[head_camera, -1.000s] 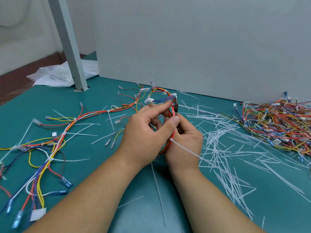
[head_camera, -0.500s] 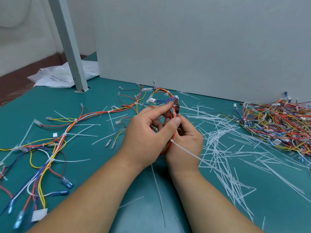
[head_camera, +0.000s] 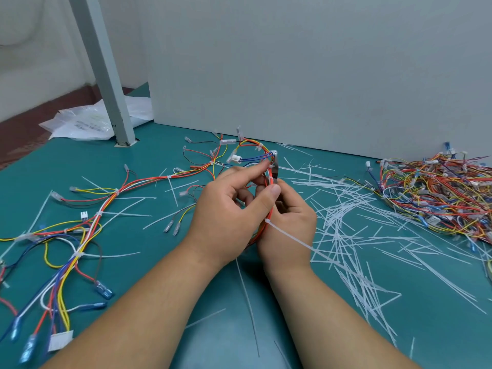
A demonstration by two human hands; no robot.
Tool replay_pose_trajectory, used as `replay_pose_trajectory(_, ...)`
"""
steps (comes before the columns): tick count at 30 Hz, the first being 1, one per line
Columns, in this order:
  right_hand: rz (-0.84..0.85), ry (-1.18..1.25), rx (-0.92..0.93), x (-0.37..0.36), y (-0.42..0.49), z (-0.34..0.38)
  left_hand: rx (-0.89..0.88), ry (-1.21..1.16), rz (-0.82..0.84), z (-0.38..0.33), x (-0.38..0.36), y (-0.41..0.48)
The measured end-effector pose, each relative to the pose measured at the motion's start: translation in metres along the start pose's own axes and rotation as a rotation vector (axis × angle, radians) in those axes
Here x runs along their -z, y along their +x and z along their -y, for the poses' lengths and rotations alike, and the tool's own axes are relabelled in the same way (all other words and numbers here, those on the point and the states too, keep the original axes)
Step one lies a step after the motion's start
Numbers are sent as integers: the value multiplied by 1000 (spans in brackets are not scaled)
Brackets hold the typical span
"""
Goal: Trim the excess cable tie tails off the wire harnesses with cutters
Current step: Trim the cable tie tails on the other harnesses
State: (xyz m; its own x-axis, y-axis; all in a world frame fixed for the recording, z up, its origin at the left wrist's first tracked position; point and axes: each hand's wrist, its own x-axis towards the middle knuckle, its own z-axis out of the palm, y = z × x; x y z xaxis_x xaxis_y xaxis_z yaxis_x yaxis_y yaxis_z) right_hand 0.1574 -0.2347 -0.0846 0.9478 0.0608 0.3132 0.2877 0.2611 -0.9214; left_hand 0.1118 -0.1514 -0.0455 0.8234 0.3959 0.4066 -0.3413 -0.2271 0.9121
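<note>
My left hand (head_camera: 223, 211) pinches the red-orange wire harness loop (head_camera: 269, 211); my right hand (head_camera: 292, 222) grips small metal cutters (head_camera: 276, 167) at its top. A long white cable tie tail (head_camera: 290, 235) juts rightward lower down.

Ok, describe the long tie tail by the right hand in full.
The tie tail is a thin, flat white strip, plastic by the look, uncut. Its head is cinched round the orange-red harness between the hands. It runs straight out rightward and toward the camera, over the back of the right hand, its end lost among cut tails on the mat.
</note>
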Motion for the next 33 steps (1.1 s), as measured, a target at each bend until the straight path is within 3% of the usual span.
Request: replay_pose_trajectory(33,11,-40,-8,0,2,-2,-25,5,6,1,1,1)
